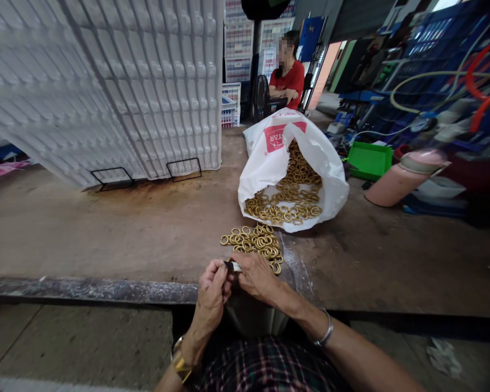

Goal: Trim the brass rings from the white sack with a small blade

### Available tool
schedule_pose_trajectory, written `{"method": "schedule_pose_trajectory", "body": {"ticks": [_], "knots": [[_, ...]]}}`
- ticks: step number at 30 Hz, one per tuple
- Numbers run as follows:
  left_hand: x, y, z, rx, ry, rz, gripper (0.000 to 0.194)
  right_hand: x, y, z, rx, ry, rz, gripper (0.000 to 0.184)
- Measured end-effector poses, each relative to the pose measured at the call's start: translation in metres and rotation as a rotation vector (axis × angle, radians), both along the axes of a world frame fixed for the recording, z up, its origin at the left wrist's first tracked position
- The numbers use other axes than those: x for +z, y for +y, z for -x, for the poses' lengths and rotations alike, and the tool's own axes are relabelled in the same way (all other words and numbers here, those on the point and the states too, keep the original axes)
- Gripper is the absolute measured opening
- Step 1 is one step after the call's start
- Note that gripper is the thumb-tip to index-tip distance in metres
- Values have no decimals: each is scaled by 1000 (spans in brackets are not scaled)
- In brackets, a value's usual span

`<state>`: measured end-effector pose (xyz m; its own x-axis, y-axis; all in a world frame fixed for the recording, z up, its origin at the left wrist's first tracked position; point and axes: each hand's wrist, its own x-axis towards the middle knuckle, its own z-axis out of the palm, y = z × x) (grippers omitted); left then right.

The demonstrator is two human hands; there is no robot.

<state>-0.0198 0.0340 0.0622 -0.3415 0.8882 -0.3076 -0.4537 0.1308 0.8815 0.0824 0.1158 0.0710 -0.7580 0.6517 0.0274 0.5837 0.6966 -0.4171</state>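
Note:
Close together at the table's front edge, both my hands have their fingers closed around a small black-and-white piece. My left hand pinches its dark end between thumb and fingers. My right hand is bent over its pale end, and its fingertips are partly hidden; what exactly the piece is I cannot make out. Just beyond my fingers lies a pile of brass-coloured rings on the brown table. Behind the pile, a white sack lies on its side with its mouth towards me, and many more rings inside.
Tall stacks of white ribbed plastic trays stand at the left, by black wire supports. To the right are a green tray, a pink bottle and hoses. A person in red sits beyond the table.

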Motion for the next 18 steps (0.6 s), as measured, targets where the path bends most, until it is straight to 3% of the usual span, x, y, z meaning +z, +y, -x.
{"method": "schedule_pose_trajectory", "body": {"ticks": [12,18], "knots": [[-5,-2,2,12,89,-12,41,6,1,3,65,-104,65,18],[9,-19,-4,-69,40,-62,36,13,15,8,-33,-180,-6,21]]}}
